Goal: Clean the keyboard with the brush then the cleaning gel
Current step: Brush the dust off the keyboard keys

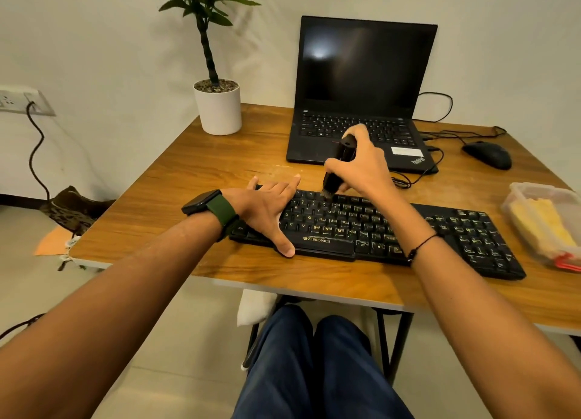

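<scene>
Wooden table (188,179) against white wall (94,41) holds keyboard (377,226), laptop (361,82).

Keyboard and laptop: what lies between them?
In the head view, the right hand gripping the brush, bare table, and a loop of black cable.

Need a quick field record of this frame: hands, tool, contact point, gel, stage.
left hand: left hand lies flat, fingers spread, on the left end of the black Zebronics keyboard
right hand: right hand grips the black handheld brush
contact: bristles touch the keyboard's upper-left key rows
gel: yellow cleaning gel in a clear plastic tub at the wooden table's right edge, untouched
stage: brushing; gel not yet used
</scene>
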